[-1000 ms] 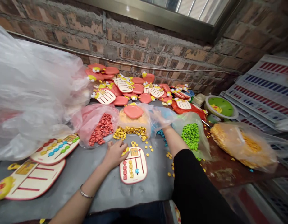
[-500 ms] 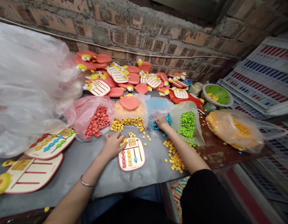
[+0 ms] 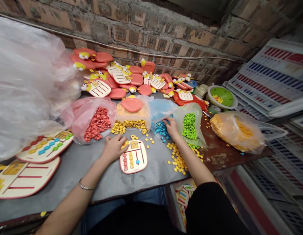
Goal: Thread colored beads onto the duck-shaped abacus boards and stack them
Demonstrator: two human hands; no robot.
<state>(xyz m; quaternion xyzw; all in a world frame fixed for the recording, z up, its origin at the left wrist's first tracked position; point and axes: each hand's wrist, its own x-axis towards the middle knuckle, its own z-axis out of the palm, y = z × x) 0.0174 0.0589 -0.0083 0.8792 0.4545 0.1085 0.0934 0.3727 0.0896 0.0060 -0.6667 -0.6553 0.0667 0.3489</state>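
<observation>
A cream toy board [image 3: 133, 157] with a red rim and slots lies in front of me. Red pieces fill one slot, yellow ones another, and a single blue piece sits in a third. My left hand [image 3: 114, 147] holds the board by its yellow animal head, which the fingers partly cover. Over at the blue bag [image 3: 162, 109], my right hand [image 3: 172, 128] is at the loose blue pieces [image 3: 161, 129], fingers bent and tips close together. Whatever is between those fingertips is too small to make out.
Bags of red pieces [image 3: 97, 124], gold pieces [image 3: 129, 126] and green pieces [image 3: 190, 125] flank the blue one. Loose yellow discs [image 3: 177, 158] lie near my right forearm. Two boards [image 3: 31, 179] overlap at left. Behind is a heap of red-backed boards [image 3: 118, 93].
My right hand has drawn back a little from inside the blue bag, so more blue pieces show. My left hand stays on the board. The whole view has shifted slightly.
</observation>
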